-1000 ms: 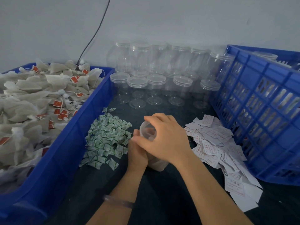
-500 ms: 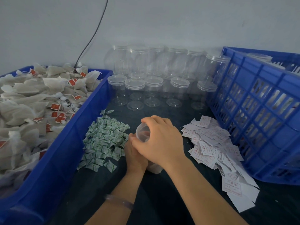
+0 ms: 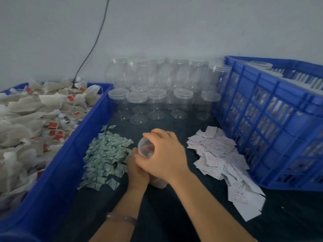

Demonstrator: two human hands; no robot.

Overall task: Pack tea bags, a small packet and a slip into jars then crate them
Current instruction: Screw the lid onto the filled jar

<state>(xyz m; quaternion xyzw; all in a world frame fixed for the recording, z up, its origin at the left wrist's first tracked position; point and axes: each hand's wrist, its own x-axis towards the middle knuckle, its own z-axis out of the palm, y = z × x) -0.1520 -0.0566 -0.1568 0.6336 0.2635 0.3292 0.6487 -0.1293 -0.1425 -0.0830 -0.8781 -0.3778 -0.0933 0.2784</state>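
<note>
jar (image 3: 146, 149) mid-table: left hand (image 3: 138, 172) grips body, right hand (image 3: 166, 154) curled round top, likely capping | crate (image 3: 272, 109) holds some jars | many empty jars (image 3: 155, 95) at back edge

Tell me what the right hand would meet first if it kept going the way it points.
The right hand grips the jar; past it, up-left, probably the far corner of the green packets, then the blue bin wall. Depth is unclear.

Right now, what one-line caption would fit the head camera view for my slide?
Left hand and right hand hold a clear jar between green packets and white slips.
</note>
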